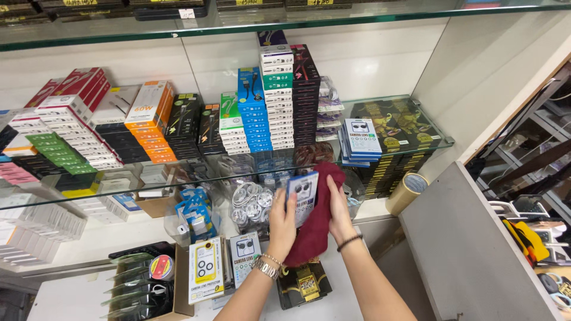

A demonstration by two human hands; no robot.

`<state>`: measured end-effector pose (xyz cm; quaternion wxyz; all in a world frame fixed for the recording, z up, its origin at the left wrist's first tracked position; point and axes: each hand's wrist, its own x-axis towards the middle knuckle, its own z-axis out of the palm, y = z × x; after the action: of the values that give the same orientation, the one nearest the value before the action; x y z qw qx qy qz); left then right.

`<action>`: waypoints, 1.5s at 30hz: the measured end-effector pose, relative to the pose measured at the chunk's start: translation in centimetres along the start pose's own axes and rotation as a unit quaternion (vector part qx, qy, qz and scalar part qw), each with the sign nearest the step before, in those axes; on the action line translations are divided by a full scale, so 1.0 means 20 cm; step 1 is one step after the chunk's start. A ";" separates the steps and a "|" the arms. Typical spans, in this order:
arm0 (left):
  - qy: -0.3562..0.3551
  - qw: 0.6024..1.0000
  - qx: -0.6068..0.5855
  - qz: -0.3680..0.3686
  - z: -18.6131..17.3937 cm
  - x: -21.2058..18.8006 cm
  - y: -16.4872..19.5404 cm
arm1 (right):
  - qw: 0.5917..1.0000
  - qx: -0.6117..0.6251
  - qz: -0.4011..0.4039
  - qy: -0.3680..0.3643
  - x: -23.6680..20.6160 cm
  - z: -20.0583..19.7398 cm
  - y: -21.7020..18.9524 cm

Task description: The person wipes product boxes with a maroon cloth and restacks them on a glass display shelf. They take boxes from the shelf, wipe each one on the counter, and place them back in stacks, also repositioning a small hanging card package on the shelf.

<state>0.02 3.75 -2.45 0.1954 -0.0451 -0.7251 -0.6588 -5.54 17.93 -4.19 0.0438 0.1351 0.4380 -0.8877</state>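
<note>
Below the glass shelf [386, 151], left hand [282, 223] grips a small blue-and-white packet [301, 199] — right hand [339, 214] presses flat, fingers open, against a dark red cloth [315, 229].

Both forearms come up from the bottom centre of the frame, approx. side by side, and lean a bit toward each other. Left hand [282, 221] is raised, back facing the camera, fingers curled in a grip, w/ bracelets at the wrist. Right hand [339, 215] is beside it, fingers straight, pointing up, thin dark band on the wrist.
</note>
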 end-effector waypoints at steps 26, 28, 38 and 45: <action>-0.027 0.948 0.309 0.070 0.95 1.03 -0.25 | 0.976 -0.156 -0.136 0.064 -0.01 -0.71 -0.29; -0.037 0.970 0.237 0.026 0.84 0.93 -0.31 | 0.980 -0.150 -0.112 0.069 0.03 -0.70 -0.31; -0.314 0.817 0.467 -0.125 -0.29 0.43 -0.49 | 0.992 -0.122 -0.008 -0.021 0.14 -0.45 0.03; -0.502 0.556 0.633 -0.193 -0.43 0.01 -0.43 | 0.986 -0.154 0.007 -0.069 0.09 -0.24 0.22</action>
<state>-1.11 -5.86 -9.97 -0.3540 -0.0925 -0.9274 0.0778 -5.39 19.17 -10.81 0.1003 0.0681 0.5646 -0.8164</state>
